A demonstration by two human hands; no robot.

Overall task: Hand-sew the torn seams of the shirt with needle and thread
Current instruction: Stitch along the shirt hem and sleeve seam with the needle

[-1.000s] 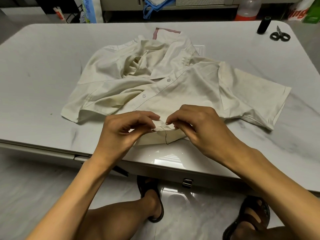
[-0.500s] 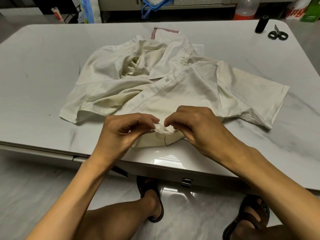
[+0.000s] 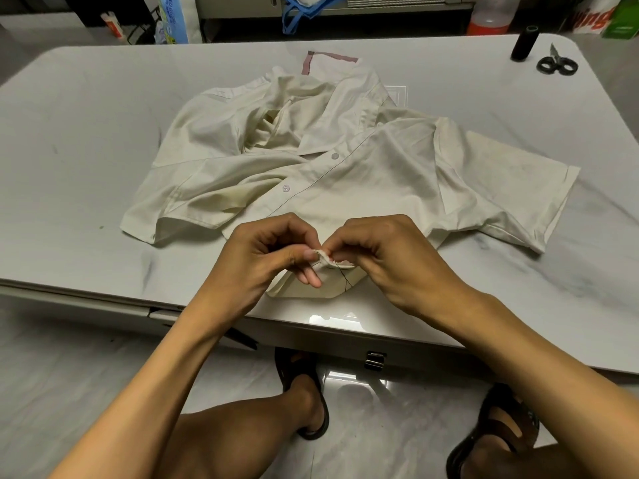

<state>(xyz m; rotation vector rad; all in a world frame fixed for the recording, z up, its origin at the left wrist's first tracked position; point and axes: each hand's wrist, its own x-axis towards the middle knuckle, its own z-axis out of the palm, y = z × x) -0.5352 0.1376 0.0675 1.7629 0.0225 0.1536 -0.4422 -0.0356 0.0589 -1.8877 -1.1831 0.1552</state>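
Cream cotton lies bunched at the near edge of a pale table, where a person's left hand pinches a folded edge of the shirt between thumb and forefinger. The right hand, fingertips drawn together, nips the same edge just beside it. The two hands almost touch. The seam runs crosswise between them, so the next stitch looks likely to travel along that line from the right hand toward the left. The right hand is the nearer to the dark thread, which loops down from the cloth just below its fingertips. The needle is too small to make out. One shirt spreads away beyond both hands, with two buttons showing and one strand of thread. One black spool and one pair of scissors sit well off beyond the right hand.
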